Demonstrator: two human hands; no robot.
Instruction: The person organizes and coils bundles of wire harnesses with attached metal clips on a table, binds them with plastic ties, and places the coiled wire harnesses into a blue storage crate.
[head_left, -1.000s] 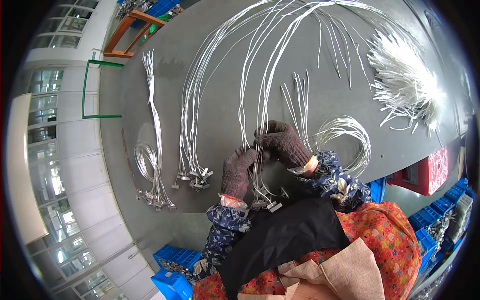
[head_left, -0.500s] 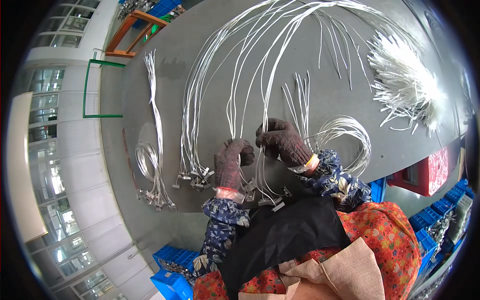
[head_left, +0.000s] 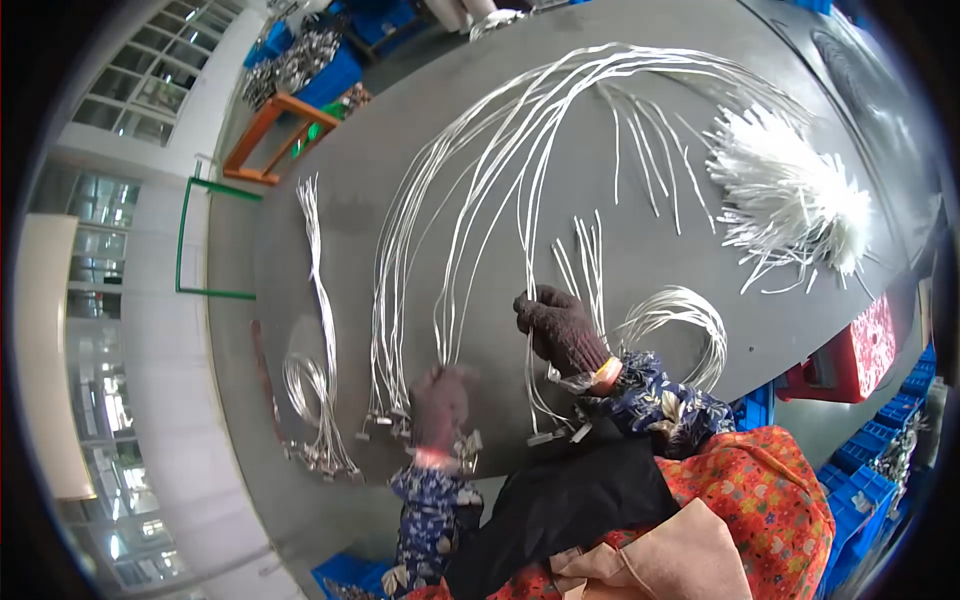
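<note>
My left hand [head_left: 440, 405], in a dark glove and blurred by motion, is closed round a few white wires [head_left: 452, 325], whose metal clips show just below it. Farther right, my right hand [head_left: 560, 325] pinches another few wires [head_left: 531, 245]; their clips [head_left: 556, 434] hang near the table's front edge. Left of my left hand lies a wire bundle [head_left: 388, 290] with clips at its lower end. All these wires arch up and to the right across the table. A coiled wire bundle [head_left: 690, 325] lies right of my right hand.
On the grey table [head_left: 690, 265] a thick bunch of white wire ends [head_left: 790, 190] lies at the right. A tied, coiled bundle [head_left: 318, 260] lies at the left. Beyond the edges are a red stool [head_left: 850, 355], a wooden frame [head_left: 275, 140] and blue crates [head_left: 860, 500].
My left hand has moved left and away from my right hand, taking some wires along. My right hand still pinches its wires. The whole view has shifted, so the table sits lower.
</note>
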